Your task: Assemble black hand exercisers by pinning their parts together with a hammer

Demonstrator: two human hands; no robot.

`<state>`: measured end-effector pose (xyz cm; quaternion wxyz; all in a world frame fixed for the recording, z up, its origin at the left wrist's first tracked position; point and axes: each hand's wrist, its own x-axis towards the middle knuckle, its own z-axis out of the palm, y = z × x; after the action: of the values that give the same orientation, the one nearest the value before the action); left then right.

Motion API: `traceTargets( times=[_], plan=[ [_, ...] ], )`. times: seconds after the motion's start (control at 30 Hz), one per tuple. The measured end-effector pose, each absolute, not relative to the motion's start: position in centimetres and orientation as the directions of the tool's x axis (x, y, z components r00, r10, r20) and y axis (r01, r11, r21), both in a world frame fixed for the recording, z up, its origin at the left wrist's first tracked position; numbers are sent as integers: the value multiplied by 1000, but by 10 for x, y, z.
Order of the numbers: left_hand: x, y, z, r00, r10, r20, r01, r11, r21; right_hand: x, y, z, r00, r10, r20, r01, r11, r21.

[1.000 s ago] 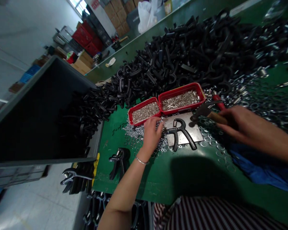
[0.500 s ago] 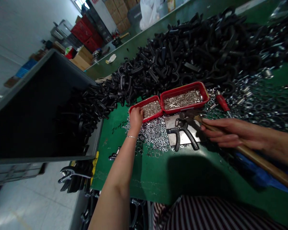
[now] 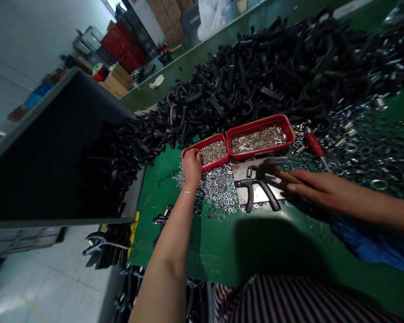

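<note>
My left hand (image 3: 192, 164) has its fingers curled down into the small red bin (image 3: 206, 168), at the edge of a heap of tiny metal parts (image 3: 214, 152). What the fingertips hold is hidden. My right hand (image 3: 314, 188) is closed round the wooden handle of a hammer (image 3: 270, 168), whose head hangs over a steel plate (image 3: 241, 170). On that plate lies a black spring clamp (image 3: 250, 197) with spread handles and a coil spring near its top. Loose silvery rings (image 3: 218, 190) are strewn between the bin and the plate.
A longer red bin (image 3: 234, 131) holds small metal pins. Behind it rises a pile of black clamp parts (image 3: 222, 89). A screwdriver (image 3: 313, 143) lies among rings at right. Left stands a large grey crate (image 3: 133, 197); a blue cloth (image 3: 366, 246) lies beneath my right arm.
The hammer has turned in my right hand, so the rear of its handle no longer shows at lower right. My left hand remains in the red bin.
</note>
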<state>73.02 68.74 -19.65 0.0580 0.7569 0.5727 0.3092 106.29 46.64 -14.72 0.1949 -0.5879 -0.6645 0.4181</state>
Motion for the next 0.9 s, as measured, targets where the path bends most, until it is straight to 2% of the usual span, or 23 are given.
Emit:
traceTargets(
  times=[0.07,0.2,0.3,0.37,0.43,0.47,0.53,0.6,0.63,0.7,0.77,0.83,0.9],
  plan=[
    [731,686,-197,144,890,432,836,-343,429,1061,466,-141,-281,937,-207,700,52,-712],
    [730,686,-198,120,864,489,801,-375,467,1048,467,-135,-259,960,-109,727,119,-676],
    [726,682,-193,65,884,464,706,-369,605,1038,475,-140,-256,947,-197,802,94,-589],
    [724,673,-187,-20,910,413,608,-317,728,1036,480,-142,-301,918,-256,768,75,-636],
    [723,657,-180,-67,933,354,477,-282,833,1038,481,-143,-300,932,-202,682,61,-728],
    [724,647,-176,-57,944,324,410,-274,870,1039,481,-143,-275,948,-159,660,66,-748],
    [731,626,-171,23,967,253,303,-247,920,1043,481,-146,-215,969,-123,710,68,-701],
    [743,608,-168,132,976,171,264,-201,943,1047,483,-150,-213,961,-174,769,56,-637],
    [751,602,-168,189,972,136,269,-185,945,1049,484,-153,-235,945,-227,764,36,-644],
    [768,593,-170,294,951,98,308,-191,932,1052,485,-156,-270,895,-356,672,-89,-735],
    [786,590,-176,378,921,94,365,-242,899,1054,482,-156,-268,845,-462,498,-289,-818],
    [803,590,-184,432,896,103,412,-298,861,1055,476,-157,-210,836,-507,305,-437,-846],
    [817,592,-191,455,883,114,439,-333,834,1055,469,-158,-152,859,-490,132,-473,-871]
  ],
)
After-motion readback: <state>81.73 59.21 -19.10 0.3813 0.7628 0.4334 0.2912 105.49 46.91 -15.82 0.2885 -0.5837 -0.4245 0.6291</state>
